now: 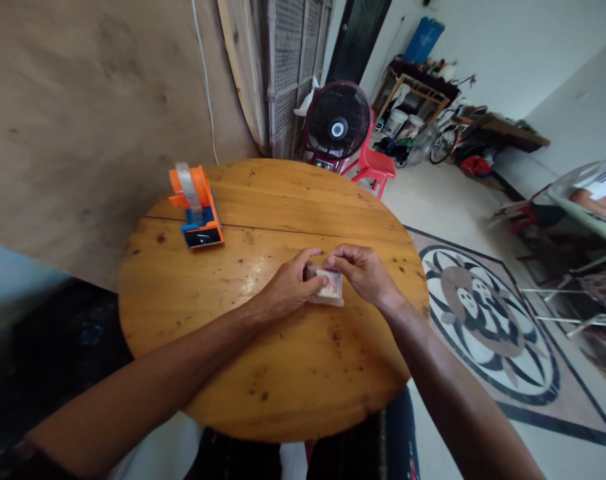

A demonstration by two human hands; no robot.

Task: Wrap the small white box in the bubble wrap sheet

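Note:
A small flat packet [331,285], pale with red print, rests on the round wooden table [243,347] near its right side. My left hand [289,287] pinches the packet's left end with curled fingers. My right hand [363,272] grips its right end from above, fingers closed on it. Both hands meet over the packet, low on the tabletop. An orange and blue tape dispenser [197,207] with a clear tape roll stands at the table's far left, well apart from my hands.
A dark fan [337,127] and a red plastic chair [375,167] stand just beyond the table. A plywood sheet [83,120] leans at the left. Another person [595,193] sits at the far right. Clutter and a bicycle lie at the back.

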